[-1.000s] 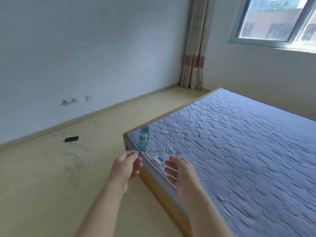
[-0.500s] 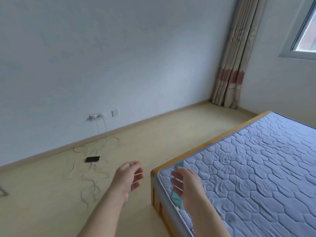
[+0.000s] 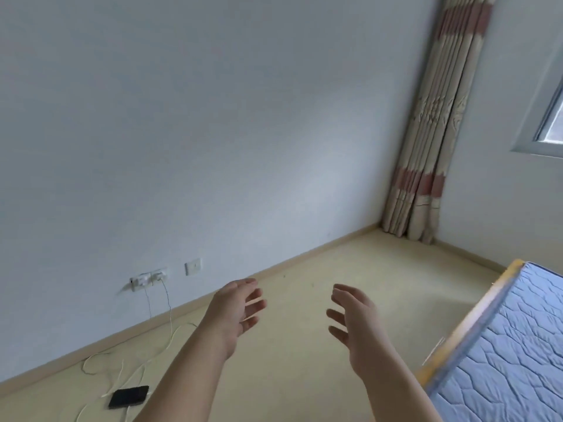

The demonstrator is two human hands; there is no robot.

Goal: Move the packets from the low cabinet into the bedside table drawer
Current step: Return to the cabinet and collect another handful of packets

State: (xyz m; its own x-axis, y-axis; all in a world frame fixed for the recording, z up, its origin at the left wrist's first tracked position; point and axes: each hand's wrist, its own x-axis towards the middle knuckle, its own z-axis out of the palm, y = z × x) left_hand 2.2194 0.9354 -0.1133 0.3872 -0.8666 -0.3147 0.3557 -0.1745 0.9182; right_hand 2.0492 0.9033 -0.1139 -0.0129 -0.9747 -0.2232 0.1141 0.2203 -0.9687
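We held our left hand (image 3: 233, 315) and right hand (image 3: 355, 324) out empty, fingers loosely spread, above the floor (image 3: 320, 269) beside the mattress (image 3: 511, 345).

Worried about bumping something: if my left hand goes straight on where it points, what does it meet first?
Nothing near: the left hand has only floor ahead, then probably the wall; depth unclear.

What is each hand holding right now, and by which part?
Nothing is held. The left hand and the right hand are both empty, with fingers loosely spread, raised apart above the floor.
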